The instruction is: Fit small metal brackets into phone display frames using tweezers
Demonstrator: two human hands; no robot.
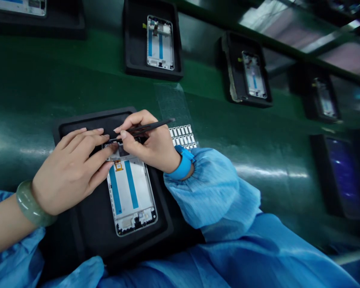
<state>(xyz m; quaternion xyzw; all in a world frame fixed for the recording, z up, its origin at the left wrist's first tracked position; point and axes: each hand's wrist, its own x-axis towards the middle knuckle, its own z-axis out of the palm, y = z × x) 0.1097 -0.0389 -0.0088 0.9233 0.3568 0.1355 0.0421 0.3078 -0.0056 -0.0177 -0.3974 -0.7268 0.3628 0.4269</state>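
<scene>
An opened phone frame (132, 188) with two blue strips lies in a black foam tray (90, 224) in front of me. My left hand (75, 166) rests across the frame's upper left, fingers stretched out. Its fingertips touch the top part, near a small orange flex connector (118, 165). Black tweezers (151, 126) are pinched between the fingers of my right hand (151, 144), above the top edge of the frame. Their tips are hidden by the fingers.
A sheet of white stickers (183, 135) on clear film lies right of my right hand. Further black trays (153, 72) (249, 100) with phone frames stand along the green surface (102, 76). A tray with a purple-lit screen (343, 172) sits at the far right.
</scene>
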